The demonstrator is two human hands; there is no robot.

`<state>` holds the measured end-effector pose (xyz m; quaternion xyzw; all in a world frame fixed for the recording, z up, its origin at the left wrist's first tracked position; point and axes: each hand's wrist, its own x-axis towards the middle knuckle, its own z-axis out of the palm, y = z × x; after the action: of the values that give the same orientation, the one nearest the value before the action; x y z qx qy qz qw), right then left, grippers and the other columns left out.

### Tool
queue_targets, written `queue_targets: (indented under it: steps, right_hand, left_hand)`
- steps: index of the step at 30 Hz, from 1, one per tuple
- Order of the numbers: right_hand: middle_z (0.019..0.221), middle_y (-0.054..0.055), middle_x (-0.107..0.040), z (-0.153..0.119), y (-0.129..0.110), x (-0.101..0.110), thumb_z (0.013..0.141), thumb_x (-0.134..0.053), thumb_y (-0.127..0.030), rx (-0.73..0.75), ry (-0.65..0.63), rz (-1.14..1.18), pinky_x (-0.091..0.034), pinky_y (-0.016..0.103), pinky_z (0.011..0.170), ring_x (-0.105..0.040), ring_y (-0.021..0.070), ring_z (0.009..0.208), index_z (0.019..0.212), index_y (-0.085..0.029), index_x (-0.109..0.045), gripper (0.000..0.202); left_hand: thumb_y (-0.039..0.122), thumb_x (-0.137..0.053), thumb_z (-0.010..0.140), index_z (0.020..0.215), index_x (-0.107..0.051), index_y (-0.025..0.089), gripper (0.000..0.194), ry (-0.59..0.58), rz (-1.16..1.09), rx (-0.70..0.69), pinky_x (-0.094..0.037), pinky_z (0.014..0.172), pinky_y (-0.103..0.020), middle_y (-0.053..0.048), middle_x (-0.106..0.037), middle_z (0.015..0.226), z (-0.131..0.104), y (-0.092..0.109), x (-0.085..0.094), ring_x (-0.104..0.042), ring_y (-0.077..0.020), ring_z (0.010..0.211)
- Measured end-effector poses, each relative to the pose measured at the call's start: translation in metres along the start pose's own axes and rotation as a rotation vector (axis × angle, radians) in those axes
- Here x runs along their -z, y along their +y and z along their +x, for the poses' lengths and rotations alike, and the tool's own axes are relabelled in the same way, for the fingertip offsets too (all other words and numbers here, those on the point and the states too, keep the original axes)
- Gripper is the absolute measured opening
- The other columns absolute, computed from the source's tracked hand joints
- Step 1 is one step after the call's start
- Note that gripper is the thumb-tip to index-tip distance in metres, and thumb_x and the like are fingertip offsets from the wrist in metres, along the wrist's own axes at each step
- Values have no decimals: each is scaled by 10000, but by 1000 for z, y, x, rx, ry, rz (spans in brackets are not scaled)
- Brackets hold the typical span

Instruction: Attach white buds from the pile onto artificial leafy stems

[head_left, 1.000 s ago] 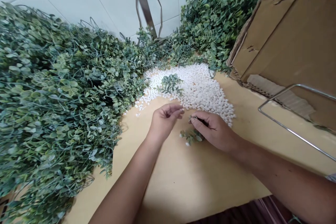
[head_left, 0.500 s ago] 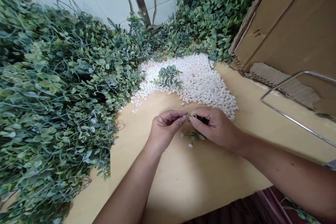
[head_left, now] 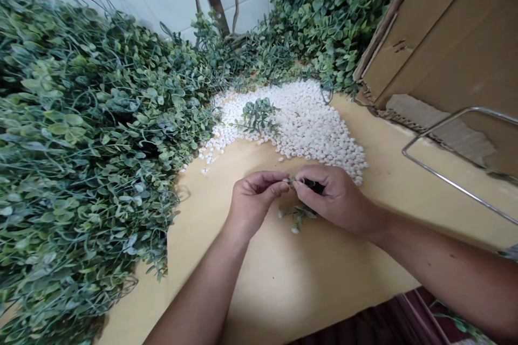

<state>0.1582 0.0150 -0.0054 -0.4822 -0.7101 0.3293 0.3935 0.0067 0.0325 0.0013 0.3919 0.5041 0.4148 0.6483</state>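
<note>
My right hand (head_left: 338, 194) pinches an artificial leafy sprig (head_left: 299, 214), whose lower leaves hang below the fingers with a small white piece at one tip. Fingertip to fingertip with it, my left hand (head_left: 256, 194) is closed in a pinch on a small white bead-like piece (head_left: 285, 181) at the sprig's end. The fingers partly cover the spot where piece and sprig meet, so I cannot tell whether they are joined. Just beyond both hands spreads a pile of small white pieces (head_left: 315, 124), with another green sprig (head_left: 259, 114) lying on it.
Heaped artificial greenery (head_left: 89, 135) fills the left side, and more foliage (head_left: 324, 16) stands at the back. A cardboard box (head_left: 453, 38) is at the right, with a bent metal rod (head_left: 457, 178) in front. Everything rests on a tan tabletop (head_left: 267, 291).
The fingertips of both hands have shifted slightly against each other, and a little more green shows between them. The hanging sprig sits slightly lower. The view has moved a little.
</note>
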Motion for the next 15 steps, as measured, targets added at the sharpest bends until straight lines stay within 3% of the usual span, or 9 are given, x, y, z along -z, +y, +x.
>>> queue_targets:
  steps: [15]
  right_hand:
    - [512, -51, -333, 0, 0, 0, 786, -463, -156, -25, 1, 15, -276, 224, 488, -344, 79, 504, 535, -186, -381, 266]
  left_hand:
    - [223, -837, 458, 613, -720, 165, 202, 26, -19, 18, -517, 573, -208, -3, -686, 548, 0, 2, -2, -596, -88, 514]
